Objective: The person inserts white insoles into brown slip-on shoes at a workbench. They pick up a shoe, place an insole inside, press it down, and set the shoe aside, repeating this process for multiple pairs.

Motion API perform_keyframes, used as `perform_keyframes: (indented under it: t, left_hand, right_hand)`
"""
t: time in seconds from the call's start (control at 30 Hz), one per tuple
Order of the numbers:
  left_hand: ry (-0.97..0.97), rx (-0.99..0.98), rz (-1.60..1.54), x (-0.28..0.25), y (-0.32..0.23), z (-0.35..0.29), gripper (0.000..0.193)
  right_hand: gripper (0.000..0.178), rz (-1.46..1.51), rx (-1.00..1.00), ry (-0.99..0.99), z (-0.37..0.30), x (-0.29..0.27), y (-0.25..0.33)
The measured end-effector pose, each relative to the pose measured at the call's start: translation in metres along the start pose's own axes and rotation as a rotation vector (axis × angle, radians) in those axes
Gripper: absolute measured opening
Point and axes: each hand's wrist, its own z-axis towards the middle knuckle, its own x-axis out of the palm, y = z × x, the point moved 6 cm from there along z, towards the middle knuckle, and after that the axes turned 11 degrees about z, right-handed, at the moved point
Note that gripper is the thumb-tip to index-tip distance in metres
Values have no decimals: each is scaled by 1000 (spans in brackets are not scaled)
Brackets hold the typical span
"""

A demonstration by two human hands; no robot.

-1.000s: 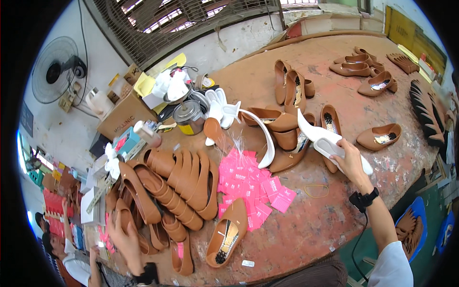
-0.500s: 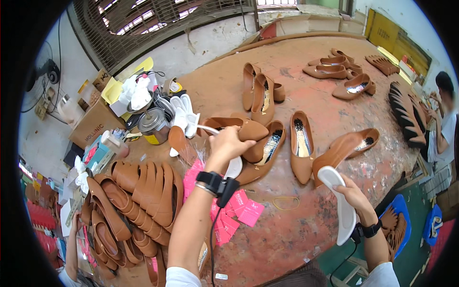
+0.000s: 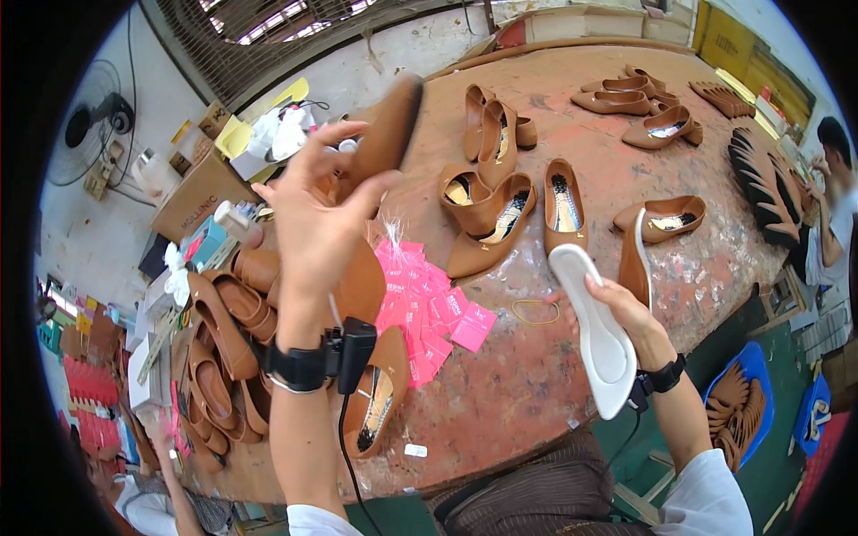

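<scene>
My left hand (image 3: pixel 313 210) is raised over the left of the table, thumb and fingers around a brown heeled shoe (image 3: pixel 390 129). The shoe's heel points up and is blurred; its rounded brown part shows below the palm, and the middle is hidden by my hand. In my right hand (image 3: pixel 626 313), at the table's front right, a white insole (image 3: pixel 597 335) is gripped near its edge. A brown insole with a white edge (image 3: pixel 636 259) stands up just beyond those fingers; whether they hold it too is unclear. Single brown pumps (image 3: pixel 565 210) lie ahead.
Pink tags (image 3: pixel 433 313) lie mid-left, beside a pile of brown shoes (image 3: pixel 214 330). One pump (image 3: pixel 375 402) lies by my left forearm. More shoes (image 3: pixel 617 100) stand at the back right. A blue basin (image 3: pixel 742 406) is on the floor. Other people are at both sides.
My left hand has lifted the shoe off the others and swung it left and up toward me. My right hand has drawn the white insole slightly left; the brown insole now stands on edge.
</scene>
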Motion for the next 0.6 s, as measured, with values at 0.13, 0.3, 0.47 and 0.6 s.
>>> perform_keyframes:
  t: [0.13,0.3,0.47,0.6]
  left_hand:
    - [-120,305,605,20,-7,-40,47]
    - [-115,205,152,35,23,-55,40]
    - [-291,592,176,-10,-50,-91,44]
    - [64,640,429,12,-83,-178,42]
  right_hand:
    - [58,85,-186,-42,-26,38,27]
    - [59,-72,-253,-62,-55,22,20]
    - [68,30,-317,-209,-81,22,26]
    - [64,68,-381,-280,-87,19,28]
